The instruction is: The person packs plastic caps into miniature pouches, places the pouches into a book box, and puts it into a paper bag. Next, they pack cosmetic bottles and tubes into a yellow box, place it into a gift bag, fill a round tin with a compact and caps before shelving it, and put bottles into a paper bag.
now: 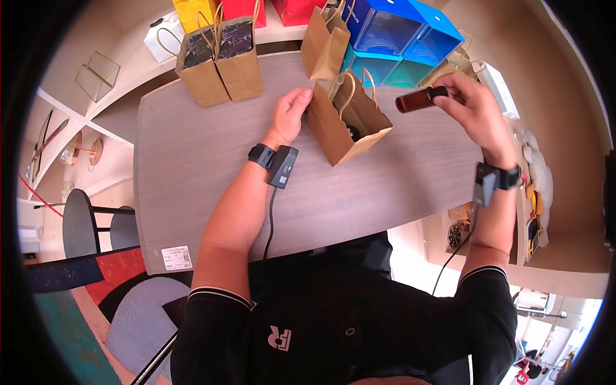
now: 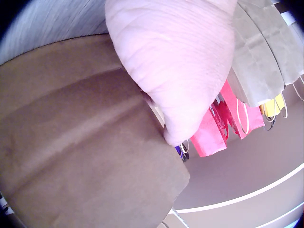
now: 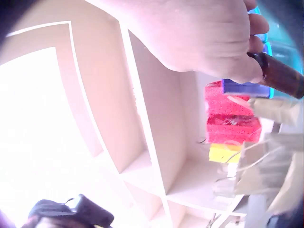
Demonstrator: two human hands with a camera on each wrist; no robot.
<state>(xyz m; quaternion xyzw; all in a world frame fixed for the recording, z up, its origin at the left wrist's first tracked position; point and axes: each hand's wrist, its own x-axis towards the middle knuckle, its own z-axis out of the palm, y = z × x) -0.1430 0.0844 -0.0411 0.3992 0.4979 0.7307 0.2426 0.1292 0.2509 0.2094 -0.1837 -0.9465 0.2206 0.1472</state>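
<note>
An open brown paper bag with two twisted handles stands tilted on the table, a dark round object visible inside. My left hand is at the bag's left side, thumb by its top edge; in the left wrist view the palm lies against the brown paper, the fingers hidden behind it. To the right of the bag, my right hand pinches a dark reddish-brown bottle by its black cap end, held above the table. The right wrist view shows the bottle beyond the hand.
Two filled brown bags stand at the back left, another brown bag behind the open one. Blue and teal clear-fronted boxes are stacked at the back right. Red and yellow bags sit on the shelf behind the table.
</note>
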